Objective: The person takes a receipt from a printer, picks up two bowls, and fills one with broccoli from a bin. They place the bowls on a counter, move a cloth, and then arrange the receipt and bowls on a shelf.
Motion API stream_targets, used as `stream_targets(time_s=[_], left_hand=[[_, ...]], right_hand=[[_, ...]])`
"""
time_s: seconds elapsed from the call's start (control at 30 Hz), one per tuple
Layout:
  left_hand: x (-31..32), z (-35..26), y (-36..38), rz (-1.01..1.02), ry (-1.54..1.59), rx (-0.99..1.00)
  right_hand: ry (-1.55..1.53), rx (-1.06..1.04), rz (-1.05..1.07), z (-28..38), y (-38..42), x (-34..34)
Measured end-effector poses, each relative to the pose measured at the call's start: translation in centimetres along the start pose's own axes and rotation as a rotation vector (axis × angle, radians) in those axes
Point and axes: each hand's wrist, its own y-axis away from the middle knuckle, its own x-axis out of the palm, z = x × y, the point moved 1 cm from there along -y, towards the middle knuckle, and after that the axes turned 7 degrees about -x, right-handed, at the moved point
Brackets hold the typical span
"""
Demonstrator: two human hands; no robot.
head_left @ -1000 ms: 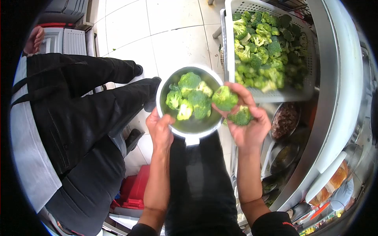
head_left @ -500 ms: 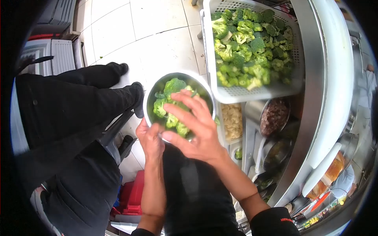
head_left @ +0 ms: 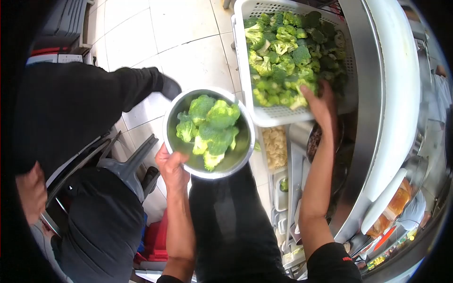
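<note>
A round metal bowl (head_left: pixel 243 158) holding several broccoli florets (head_left: pixel 214 129) is gripped at its lower left rim by my left hand (head_left: pixel 172 167), the thumb over the edge. To the right, my right hand (head_left: pixel 322 106) reaches over the near right corner of a white perforated basket (head_left: pixel 278 117) heaped with cut broccoli (head_left: pixel 285 56). Its thumb and fingers are apart beside the florets; some fingertips are lost among the dark pieces.
Below the basket are a container of pale chunks (head_left: pixel 275 147) and metal pots. A steel counter edge (head_left: pixel 373 85) runs down the right. Co-workers in dark clothes stand at left, near a grey chair (head_left: pixel 123 172). A red container (head_left: pixel 155 240) sits lower left.
My right hand has left the bowl and moved right to the basket. The florets in the bowl are now uncovered. At left, a co-worker's leg has shifted and a hand has appeared.
</note>
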Motion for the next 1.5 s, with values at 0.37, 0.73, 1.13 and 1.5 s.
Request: stream_targets(time_s=[0.37,0.73,1.13,1.5], left_hand=[[-0.9,-1.2,0.6,-0.035,-0.014,0.002],[0.7,-5.3,7.1,0.105,-0.141,-0.037],[8.3,-13.2,24.0,0.469,-0.413,-0.072],[30.5,-3.9,40.4,0.983,-0.634,-0.17]], right_hand=[[-1.305,0.064,-0.117,-3.7,1.9,-2.5],[-1.441,-0.013,-0.043,10.6,22.1,-5.2],[-1.451,0.053,-0.196,6.4,41.7,-22.2],[-1.464,0.315,-0.769,-8.3,53.9,-31.9]])
